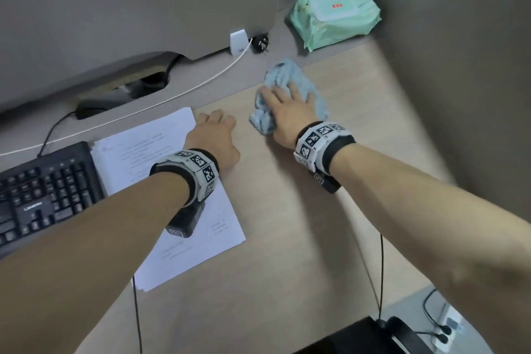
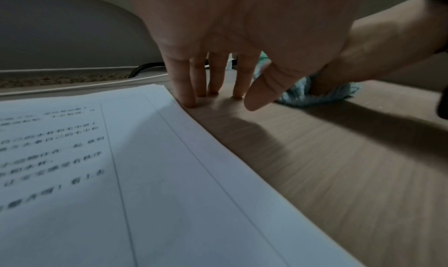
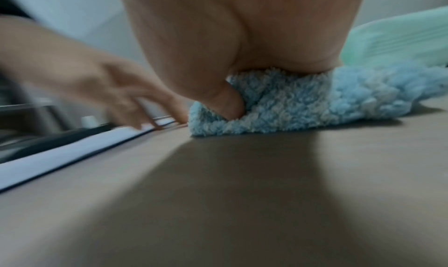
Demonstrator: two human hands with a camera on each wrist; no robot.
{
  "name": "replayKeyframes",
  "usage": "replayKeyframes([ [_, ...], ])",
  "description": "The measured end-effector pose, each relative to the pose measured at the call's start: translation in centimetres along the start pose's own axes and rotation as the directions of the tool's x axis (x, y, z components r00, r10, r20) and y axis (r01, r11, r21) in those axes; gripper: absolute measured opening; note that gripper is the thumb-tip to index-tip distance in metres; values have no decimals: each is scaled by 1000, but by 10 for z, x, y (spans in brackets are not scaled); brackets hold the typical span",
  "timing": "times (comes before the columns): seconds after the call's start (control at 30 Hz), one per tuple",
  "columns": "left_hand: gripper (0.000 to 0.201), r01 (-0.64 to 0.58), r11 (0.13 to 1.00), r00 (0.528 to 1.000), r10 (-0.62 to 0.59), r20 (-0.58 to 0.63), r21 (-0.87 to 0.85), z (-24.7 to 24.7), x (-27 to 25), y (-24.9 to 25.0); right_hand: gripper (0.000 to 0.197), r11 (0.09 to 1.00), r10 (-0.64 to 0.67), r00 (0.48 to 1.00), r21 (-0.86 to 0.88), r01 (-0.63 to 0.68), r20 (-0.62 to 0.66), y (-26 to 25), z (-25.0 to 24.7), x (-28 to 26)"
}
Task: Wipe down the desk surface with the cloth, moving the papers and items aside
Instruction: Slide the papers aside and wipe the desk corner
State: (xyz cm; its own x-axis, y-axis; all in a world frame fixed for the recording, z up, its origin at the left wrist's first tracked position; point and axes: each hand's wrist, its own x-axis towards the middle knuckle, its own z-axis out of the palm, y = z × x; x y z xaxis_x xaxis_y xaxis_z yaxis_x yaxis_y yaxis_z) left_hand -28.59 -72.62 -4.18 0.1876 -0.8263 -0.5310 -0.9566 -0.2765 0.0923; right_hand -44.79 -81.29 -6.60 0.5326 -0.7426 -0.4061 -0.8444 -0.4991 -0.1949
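Note:
A fluffy light-blue cloth (image 1: 283, 70) (image 3: 303, 106) lies bunched on the wooden desk (image 1: 301, 224), far right of centre. My right hand (image 1: 287, 108) (image 3: 242, 41) presses flat on it with fingers spread, and the thumb digs into its near fold. A stack of printed papers (image 1: 161, 152) (image 2: 121, 175) lies to the left. My left hand (image 1: 214, 135) (image 2: 218, 41) stands on straight fingertips against the papers' right edge, holding nothing. The cloth (image 2: 315, 96) also shows behind that hand.
A black keyboard (image 1: 43, 195) sits left of the papers. A green wet-wipes pack (image 1: 336, 14) lies in the far right corner, a black plug (image 1: 260, 43) and a white cable (image 1: 172, 95) along the back. Grey partitions (image 1: 459, 66) close the back and right.

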Motion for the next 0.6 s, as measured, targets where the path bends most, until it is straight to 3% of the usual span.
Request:
replayKeyframes([
  [0.07,63,-4,1000,1000,4,3,10,1,0,0,87,990,-120,992,-67,123,45,-24,16,-19],
  [0.13,64,-12,1000,1000,12,7,11,2,1,-2,87,989,-128,991,-74,131,37,-15,20,-29],
  [0.23,66,-10,1000,1000,10,14,0,5,-1,-4,89,998,70,998,-1,-70,-10,32,14,-34],
  [0.33,70,-14,1000,1000,14,12,-21,11,-4,-2,85,930,354,934,120,-347,-45,78,2,-39],
  [0.4,71,-10,1000,1000,10,11,-23,13,-6,1,84,898,423,906,143,-416,-27,77,3,-46],
  [0.57,66,46,998,999,-46,3,-48,15,0,13,87,971,227,973,83,-225,-25,32,43,-92],
  [0.6,64,64,996,998,-65,-8,-64,15,2,18,87,968,238,971,93,-234,-36,37,47,-102],
])
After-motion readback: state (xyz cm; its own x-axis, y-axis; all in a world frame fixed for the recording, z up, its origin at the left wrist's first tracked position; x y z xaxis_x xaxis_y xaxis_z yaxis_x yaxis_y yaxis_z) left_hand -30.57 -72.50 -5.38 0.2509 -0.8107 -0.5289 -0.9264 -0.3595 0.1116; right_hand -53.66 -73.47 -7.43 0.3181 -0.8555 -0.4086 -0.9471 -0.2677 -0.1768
